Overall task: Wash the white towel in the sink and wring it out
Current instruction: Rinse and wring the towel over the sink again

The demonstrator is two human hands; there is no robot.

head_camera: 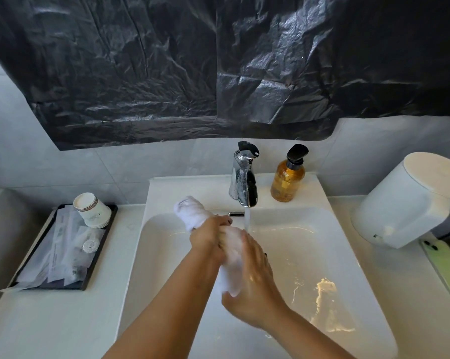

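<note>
The white towel (192,213) is rolled into a long wet bundle over the white sink (322,244). My left hand (209,235) grips its upper part, with one end sticking out past my fingers toward the back left. My right hand (255,278) wraps round the lower part, its thumb under the bundle's near end. Water runs from the chrome faucet (244,182) in a thin stream just right of the towel and falls into the basin.
An amber soap pump bottle (288,177) stands right of the faucet. A black tray (99,255) with paper cups (92,209) and packets sits on the left counter. At right are a white appliance (405,200) and a green phone (443,265). Black plastic covers the mirror.
</note>
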